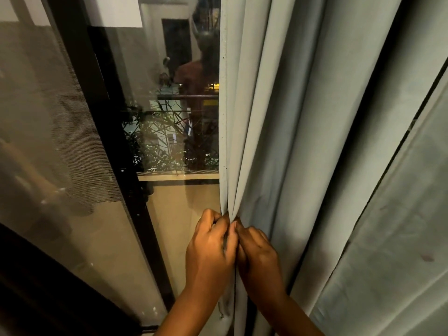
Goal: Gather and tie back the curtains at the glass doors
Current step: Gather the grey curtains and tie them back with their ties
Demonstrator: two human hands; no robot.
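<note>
A pale grey-blue curtain [303,132] hangs in long folds over the right half of the view, its left hem running down beside the glass door [174,132]. My left hand [209,253] pinches the curtain's left edge low down, fingers curled round the folded hem. Right beside it, my right hand [258,255] grips the neighbouring fold, fingertips touching those of the left hand. The cloth is bunched into narrow pleats between the two hands. No tie-back shows.
A dark door frame [116,146] runs diagonally down the middle left, with a mesh screen panel [48,117] to its left. Through the glass a balcony railing [186,97] and plants show in the dark. A second curtain panel [400,238] hangs at far right.
</note>
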